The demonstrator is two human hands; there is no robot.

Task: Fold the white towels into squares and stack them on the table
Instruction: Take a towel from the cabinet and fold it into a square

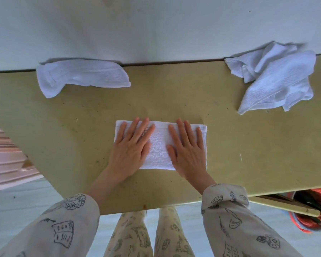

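Left hand [130,145] and right hand [188,149] are lying flat, fingers straight, pressing the folded towel [158,147] at the tabletop [248,145] middle; two unfolded towels [82,76] [274,78] are lying along the far edge

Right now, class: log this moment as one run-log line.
left hand: flat on folded towel | right hand: flat on it | loose towels: far-left, far-right
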